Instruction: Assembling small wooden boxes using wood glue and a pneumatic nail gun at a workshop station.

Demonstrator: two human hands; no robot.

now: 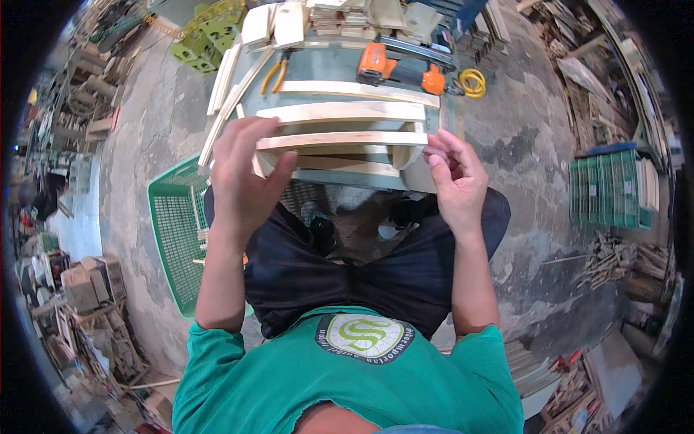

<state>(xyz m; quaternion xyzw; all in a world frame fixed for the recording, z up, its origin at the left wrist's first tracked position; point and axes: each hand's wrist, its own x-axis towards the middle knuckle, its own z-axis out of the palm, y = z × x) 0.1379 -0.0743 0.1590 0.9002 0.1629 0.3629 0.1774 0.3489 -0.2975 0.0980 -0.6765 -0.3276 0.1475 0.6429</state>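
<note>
A small frame of pale wooden slats (340, 140) stands at the near edge of the worktable, its long slats running left to right between short end pieces. My left hand (244, 170) is at its left end, with the fingers on the far side and the thumb on the near side. At the opposite end, my right hand (460, 181) has curled fingers and thumb against the corner. The fingertips of both hands are partly hidden, so how firmly they press cannot be seen. Just beyond the frame lies a loose wooden strip (354, 91).
An orange nail gun (397, 69) with a coiled yellow hose (472, 83) lies at the back right of the table (318, 69). Orange-handled pliers (275, 72) and long strips (242, 98) are at left. Wood pieces (340, 18) are stacked behind. A green basket (172, 239) stands by my left leg.
</note>
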